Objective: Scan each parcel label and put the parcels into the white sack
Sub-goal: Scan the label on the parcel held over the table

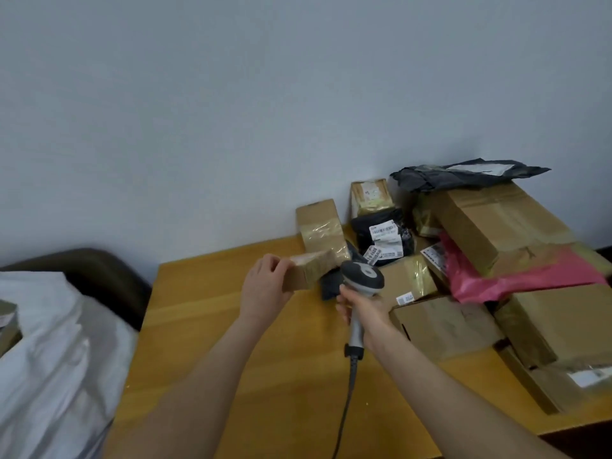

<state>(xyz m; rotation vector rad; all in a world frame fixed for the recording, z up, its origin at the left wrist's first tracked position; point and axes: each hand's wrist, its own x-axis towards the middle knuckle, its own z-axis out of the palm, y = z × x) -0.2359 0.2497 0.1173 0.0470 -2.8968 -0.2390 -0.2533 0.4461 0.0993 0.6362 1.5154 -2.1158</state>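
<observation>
The white sack (49,342) sits at the left, beside the tabletop (185,309). My left grip (265,289) holds a small taped parcel (313,270) above it; my right grip (364,309) clasps the scanner (362,276), just right of the parcel. I'd turn the label, which I can't see, square to the scanner head and steady both

a plain back room used as a small parcel sorting spot: a bare pale wall (231,111), a wooden table (185,309) heaped at one end with taped cardboard boxes (496,223) and labelled plastic mailers (384,236), a corded barcode scanner (362,276), and a white sack (56,342) just beside the table.
</observation>
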